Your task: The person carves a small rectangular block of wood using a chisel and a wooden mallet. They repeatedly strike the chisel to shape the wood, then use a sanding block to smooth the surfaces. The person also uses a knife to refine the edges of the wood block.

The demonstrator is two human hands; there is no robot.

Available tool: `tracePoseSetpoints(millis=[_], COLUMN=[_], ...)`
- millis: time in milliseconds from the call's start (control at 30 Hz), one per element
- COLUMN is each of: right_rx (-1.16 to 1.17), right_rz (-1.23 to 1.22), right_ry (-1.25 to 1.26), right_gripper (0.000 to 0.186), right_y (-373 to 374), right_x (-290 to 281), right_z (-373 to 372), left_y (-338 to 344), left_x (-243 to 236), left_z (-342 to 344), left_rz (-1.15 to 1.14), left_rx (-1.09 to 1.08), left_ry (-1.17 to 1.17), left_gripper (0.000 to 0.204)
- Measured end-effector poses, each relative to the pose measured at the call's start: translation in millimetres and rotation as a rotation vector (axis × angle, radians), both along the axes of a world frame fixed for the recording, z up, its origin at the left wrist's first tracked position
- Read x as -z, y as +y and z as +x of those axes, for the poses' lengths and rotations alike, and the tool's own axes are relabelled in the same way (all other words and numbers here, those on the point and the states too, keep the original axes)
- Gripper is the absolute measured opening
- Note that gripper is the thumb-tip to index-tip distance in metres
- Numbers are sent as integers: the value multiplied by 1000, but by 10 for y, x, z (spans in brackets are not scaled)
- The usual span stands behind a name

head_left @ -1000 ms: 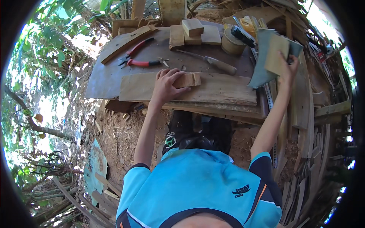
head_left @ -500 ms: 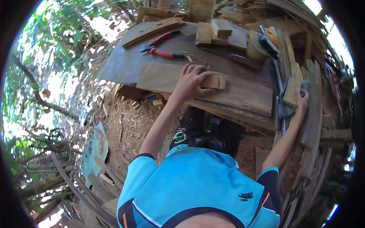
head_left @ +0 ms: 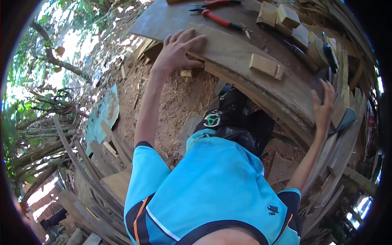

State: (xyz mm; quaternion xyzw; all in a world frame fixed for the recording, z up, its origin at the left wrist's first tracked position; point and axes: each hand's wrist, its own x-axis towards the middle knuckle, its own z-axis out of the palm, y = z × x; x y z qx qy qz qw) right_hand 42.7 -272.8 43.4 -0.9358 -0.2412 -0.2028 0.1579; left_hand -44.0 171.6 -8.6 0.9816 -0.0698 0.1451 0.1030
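Left hand [head_left: 175, 53] and right hand [head_left: 324, 105] at opposite ends of a board [head_left: 228, 53].
A block [head_left: 264, 66] lies on it; red-handled pliers [head_left: 220, 19] rest beyond, on the table [head_left: 163, 19].

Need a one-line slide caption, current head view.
Left hand at a wooden plank's left end, right hand near its right end, small wooden block on top.

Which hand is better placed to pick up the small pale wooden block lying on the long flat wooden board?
Probably the right hand: its fingers are spread and closer to the small pale wooden block, whereas the left hand is at the left end of the long flat wooden board.
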Motion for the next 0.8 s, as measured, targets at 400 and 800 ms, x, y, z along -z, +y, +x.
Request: tracePoseSetpoints(millis=[400,800], right_rx=[-280,-4], right_rz=[-71,953], right_ry=[180,472], right_gripper=[47,29], right_y=[890,444], right_x=[384,-295], right_z=[53,260], left_y=[328,315], left_x=[199,-1077], left_z=[8,398], left_rz=[274,-16], left_rx=[140,365], left_ry=[-139,-189], left_gripper=[51,23])
